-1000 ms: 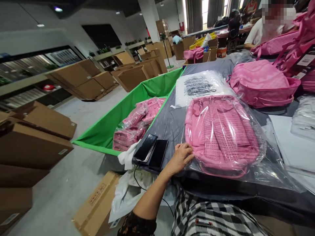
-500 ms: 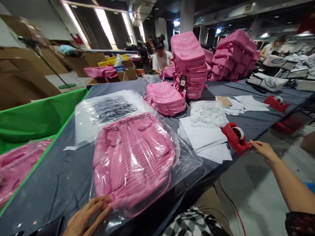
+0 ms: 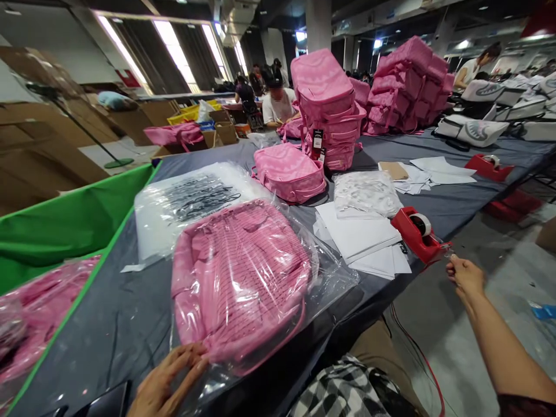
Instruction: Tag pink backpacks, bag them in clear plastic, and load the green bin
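Observation:
A pink backpack (image 3: 247,272) lies on the table inside a clear plastic bag (image 3: 334,281), whose loose end spreads to the right. My left hand (image 3: 169,379) is at the near left corner, its fingers and thumb closed on the plastic edge. Off the table's right edge, my right hand (image 3: 467,277) is pinched on the end of a clear tape strip, just beyond the cutter of a red tape dispenser (image 3: 419,237). The strip is thin and barely shows.
Behind the bag lies a stack of clear plastic bags (image 3: 186,194). White papers (image 3: 356,237) and a bag of white packets (image 3: 367,194) sit by the dispenser. Piled pink backpacks (image 3: 325,87) stand farther back. A green-lined bin (image 3: 73,202) is at left; a person (image 3: 278,104) sits beyond.
My right hand has moved slightly down and right, its fingers now curled in a pinch just off the dispenser's cutter. My left hand stays at the bag's corner; the view has shifted slightly.

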### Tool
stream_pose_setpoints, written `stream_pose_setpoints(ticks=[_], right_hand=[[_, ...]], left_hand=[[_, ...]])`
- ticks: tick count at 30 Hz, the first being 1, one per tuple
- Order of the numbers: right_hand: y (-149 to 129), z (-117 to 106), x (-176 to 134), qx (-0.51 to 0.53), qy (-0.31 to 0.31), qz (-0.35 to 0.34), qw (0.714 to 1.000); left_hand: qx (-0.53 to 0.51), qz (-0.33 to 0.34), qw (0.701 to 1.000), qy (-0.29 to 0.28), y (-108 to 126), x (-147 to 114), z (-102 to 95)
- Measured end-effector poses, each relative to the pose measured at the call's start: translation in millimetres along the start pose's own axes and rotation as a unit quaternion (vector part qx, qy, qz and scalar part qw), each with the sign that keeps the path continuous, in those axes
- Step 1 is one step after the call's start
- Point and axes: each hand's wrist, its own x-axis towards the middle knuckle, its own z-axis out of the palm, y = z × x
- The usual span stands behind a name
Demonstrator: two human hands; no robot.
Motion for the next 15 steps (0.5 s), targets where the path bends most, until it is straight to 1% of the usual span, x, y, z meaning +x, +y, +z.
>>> stream_pose_setpoints(ticks=[2, 4, 5, 6, 7, 8, 9, 10, 11, 12, 13, 14, 15], right_hand=[[-6, 33, -19, 0.068, -0.039, -0.008, 0.997], [-24, 70, -48, 0.128, -0.11, -0.022, 0.985], [-37, 88, -66, 0.163, -0.162, -0.025, 0.973], [-52, 105, -85, 0.201, -0.225, -0.024, 0.953], [-69, 121, -103, 0.235, -0.295, -0.023, 0.926], [-87, 136, -121, 0.256, -0.373, -0.03, 0.891], [-106, 151, -137, 0.255, -0.455, -0.054, 0.852], [-125, 167, -152, 0.229, -0.534, -0.099, 0.808], [-144, 184, -165, 0.184, -0.601, -0.162, 0.761], [-162, 201, -178, 0.132, -0.654, -0.234, 0.707], [-179, 219, -191, 0.08, -0.692, -0.305, 0.65], [-194, 236, -203, 0.034, -0.714, -0.369, 0.594], [-206, 254, -214, -0.006, -0.723, -0.423, 0.547]], left_hand=[[0.0, -0.008, 1.0, 0.019, 11, -3, 2.7], [-0.004, -0.019, 0.999, 0.039, 31, -10, 4.6], [-0.005, -0.029, 0.998, 0.05, 42, -13, 5.2], [-0.005, -0.036, 0.998, 0.049, 52, -15, 5.5], [-0.005, -0.042, 0.998, 0.041, 61, -15, 5.6], [-0.006, -0.046, 0.999, 0.029, 67, -14, 5.3], [-0.007, -0.048, 0.999, 0.016, 71, -12, 4.7], [-0.009, -0.051, 0.999, 0.008, 73, -9, 3.8], [-0.012, -0.054, 0.998, 0.004, 74, -7, 3.0], [-0.015, -0.056, 0.998, 0.002, 74, -5, 2.4], [-0.017, -0.058, 0.998, 0.002, 74, -4, 2.2], [-0.017, -0.059, 0.998, 0.003, 74, -4, 2.2], [-0.016, -0.058, 0.998, 0.004, 74, -4, 2.6]])
